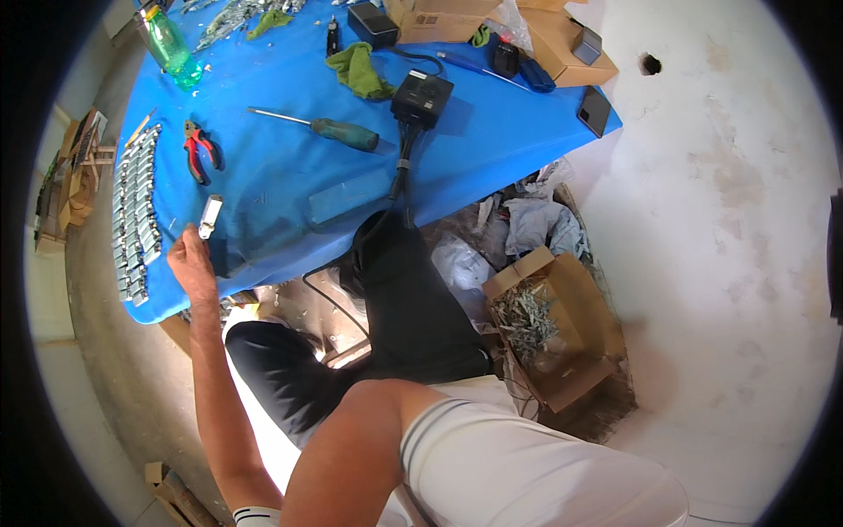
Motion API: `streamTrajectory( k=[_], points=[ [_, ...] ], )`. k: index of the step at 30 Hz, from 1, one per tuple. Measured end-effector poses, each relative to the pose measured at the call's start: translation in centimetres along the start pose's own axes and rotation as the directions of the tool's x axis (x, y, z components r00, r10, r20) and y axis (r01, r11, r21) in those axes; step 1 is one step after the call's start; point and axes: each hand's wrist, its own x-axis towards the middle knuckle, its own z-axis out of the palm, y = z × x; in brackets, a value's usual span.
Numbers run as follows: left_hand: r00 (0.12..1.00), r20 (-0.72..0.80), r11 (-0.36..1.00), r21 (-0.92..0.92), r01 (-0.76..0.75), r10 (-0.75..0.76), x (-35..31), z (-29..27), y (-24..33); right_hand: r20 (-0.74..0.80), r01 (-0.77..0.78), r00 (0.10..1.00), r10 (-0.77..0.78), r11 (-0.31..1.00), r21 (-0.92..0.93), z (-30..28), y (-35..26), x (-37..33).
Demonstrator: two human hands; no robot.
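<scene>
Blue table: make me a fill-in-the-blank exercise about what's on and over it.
The ____ hand holds a small metal part.
In the picture, the screwdriver lies to the ____ of the red-handled pliers.
The see-through bottle is ____ in colour.
Missing words: left; right; green.

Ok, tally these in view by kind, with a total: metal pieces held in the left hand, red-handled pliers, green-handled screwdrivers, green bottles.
Silver metal piece held in the left hand: 1
Red-handled pliers: 1
Green-handled screwdriver: 1
Green bottle: 1
Total: 4
</scene>
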Motion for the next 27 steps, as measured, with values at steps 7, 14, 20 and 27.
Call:
streamTrajectory(
  k=[7,14,20,27],
  points=[
    [0.997,0.064,0.997,0.054,-0.048,0.044,-0.4,0.0,0.1,-0.017,0.008,1.000,-0.008,1.000,-0.028,-0.3,1.0,0.3],
    [1.000,0.024,0.982,0.189,-0.008,0.003,-1.6,0.3,0.2,-0.069,-0.039,0.997,0.035,0.997,-0.066,-1.0,1.4,-0.8],
    [0.998,0.060,0.963,0.268,-0.032,0.017,-5.0,0.7,4.0,-0.514,-0.250,0.856,-0.056,0.825,-0.507,-5.1,-4.0,-6.2],
    [0.976,0.178,0.992,-0.002,0.128,-0.125,-12.4,-0.5,4.7,-0.738,-0.756,0.160,-0.656,0.400,-0.519,-12.1,-9.0,-18.8]
  ],
)
